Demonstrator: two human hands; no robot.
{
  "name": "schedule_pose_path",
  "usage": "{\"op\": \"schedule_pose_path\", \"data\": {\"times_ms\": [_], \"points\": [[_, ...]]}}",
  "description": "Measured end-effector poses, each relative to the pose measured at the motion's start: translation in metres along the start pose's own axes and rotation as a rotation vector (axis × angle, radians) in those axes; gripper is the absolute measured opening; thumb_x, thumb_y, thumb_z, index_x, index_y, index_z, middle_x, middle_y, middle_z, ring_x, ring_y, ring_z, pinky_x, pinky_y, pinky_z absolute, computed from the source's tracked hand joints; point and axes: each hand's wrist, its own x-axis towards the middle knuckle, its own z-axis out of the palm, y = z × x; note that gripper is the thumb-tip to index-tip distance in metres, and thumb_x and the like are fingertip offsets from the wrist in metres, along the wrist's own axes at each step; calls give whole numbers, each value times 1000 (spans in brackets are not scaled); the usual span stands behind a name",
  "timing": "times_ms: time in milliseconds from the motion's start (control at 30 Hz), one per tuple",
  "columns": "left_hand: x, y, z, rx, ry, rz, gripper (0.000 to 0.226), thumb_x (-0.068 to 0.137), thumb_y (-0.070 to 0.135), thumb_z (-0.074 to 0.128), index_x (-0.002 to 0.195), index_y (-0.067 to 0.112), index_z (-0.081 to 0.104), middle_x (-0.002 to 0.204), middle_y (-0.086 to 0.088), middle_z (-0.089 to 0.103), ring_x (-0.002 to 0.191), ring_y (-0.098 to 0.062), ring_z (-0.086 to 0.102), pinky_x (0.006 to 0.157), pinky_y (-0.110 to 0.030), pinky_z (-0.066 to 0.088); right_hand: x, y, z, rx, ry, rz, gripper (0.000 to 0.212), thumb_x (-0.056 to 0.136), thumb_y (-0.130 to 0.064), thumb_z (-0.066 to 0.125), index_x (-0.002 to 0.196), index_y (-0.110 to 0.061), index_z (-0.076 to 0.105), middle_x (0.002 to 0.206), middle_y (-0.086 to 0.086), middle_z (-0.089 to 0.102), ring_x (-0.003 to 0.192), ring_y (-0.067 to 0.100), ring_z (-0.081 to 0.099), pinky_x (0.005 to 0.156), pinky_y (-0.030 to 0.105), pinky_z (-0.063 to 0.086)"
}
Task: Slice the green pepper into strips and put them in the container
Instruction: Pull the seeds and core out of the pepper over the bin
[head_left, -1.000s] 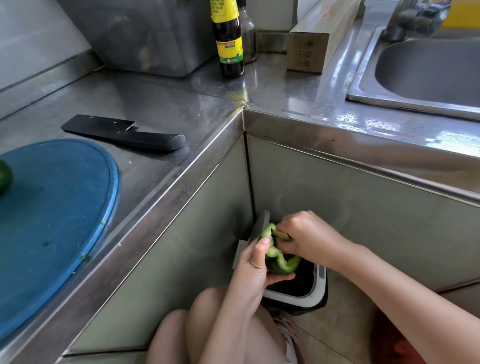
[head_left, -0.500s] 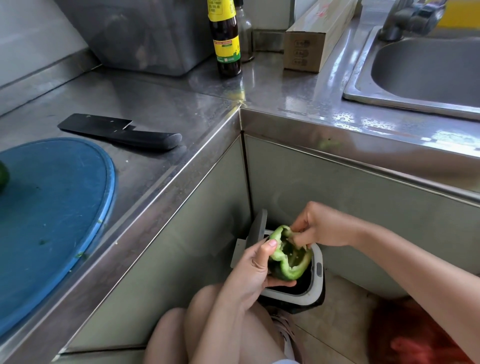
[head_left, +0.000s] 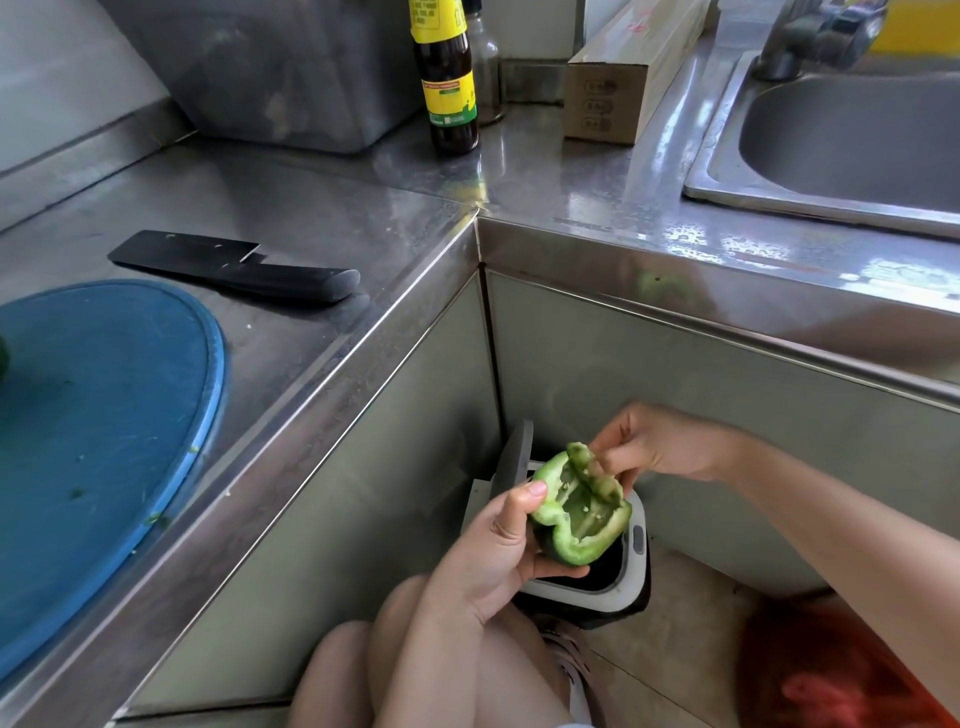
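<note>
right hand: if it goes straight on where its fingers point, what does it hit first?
The pepper half held in the left hand. The fingertips of the right hand are at its upper edge and seem to pinch the ribs inside.

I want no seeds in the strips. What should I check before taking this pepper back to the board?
1. Firm hold: left hand grips the green pepper, ok.
2. Held over the open bin: ok.
3. Cavity seed-free: not ok, pale seeds show inside; right hand pinches the inner rib.
4. Tool free: knife lies on the counter, ok.
5. Bare space on the cutting board: ok.
</note>
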Motion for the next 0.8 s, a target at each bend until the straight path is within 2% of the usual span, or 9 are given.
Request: {"op": "schedule_pose_path", "data": {"times_ms": [67,100,167,233,300,400,600,733,800], "points": [[1,0,0,4,-4,-1,55,60,50,62,108,22,66,101,-4,73,86,-18,70,57,-31,56,1,4,1,72,0,2,10,74,-12,68,66,-13,74,68,6,70,61,12,65,62,21,54],[1,-1,1,-2,-3,-4,56,59,51,62,108,23,66,101,-4,73,85,-17,70,56,-30,56,2,7,1,102,-12,3,10,67,-20,70,67,-11,74,68,6,69,62,12,64,62,21,54],[1,0,1,-22,-7,-12,59,58,51,61,110,23,65,102,-4,73,84,-17,70,55,-29,56,5,12,-1,151,-25,37,29,59,-28,70,73,-2,72,68,6,66,62,11,63,63,21,54],[0,0,1,-52,-20,-11,61,58,51,61,112,24,64,104,-4,72,84,-17,70,55,-29,56,8,18,-3,224,-34,52,52,58,-27,70,85,17,64,71,9,64,64,13,63,66,23,54],[-1,1,1,-81,-37,1,60,58,51,60,113,25,64,106,-4,72,83,-16,70,54,-28,56,11,25,-1,329,-48,51,64,57,-24,75,94,24,56,74,14,63,66,15,64,69,25,55],[-3,3,1,-133,-39,27,60,61,50,60,116,27,63,111,-4,70,87,-17,69,56,-29,57,15,35,6,487,-52,9,64,48,-34,89,86,11,65,78,18,63,70,19,64,73,27,55],[-1,0,3,-165,14,135,68,68,45,60,134,32,50,131,-7,60,107,-20,64,71,-33,57,19,50,24,801,134,-59,52,37,-35,94,76,-6,75,78,10,70,73,17,68,73,27,56],[2,-1,3,-153,73,179,70,67,43,61,135,32,49,131,-8,59,111,-21,62,75,-33,55,26,54,34,1113,299,-122,49,29,-23,95,71,-7,75,68,5,68,59,9,65,59,19,56],[4,-2,0,-182,110,207,69,66,41,62,134,33,51,132,-8,59,116,-22,60,77,-33,55,26,53,32,1201,380,-127,19,56,-13,87,68,-5,74,64,5,67,53,7,63,49,15,53]]}}
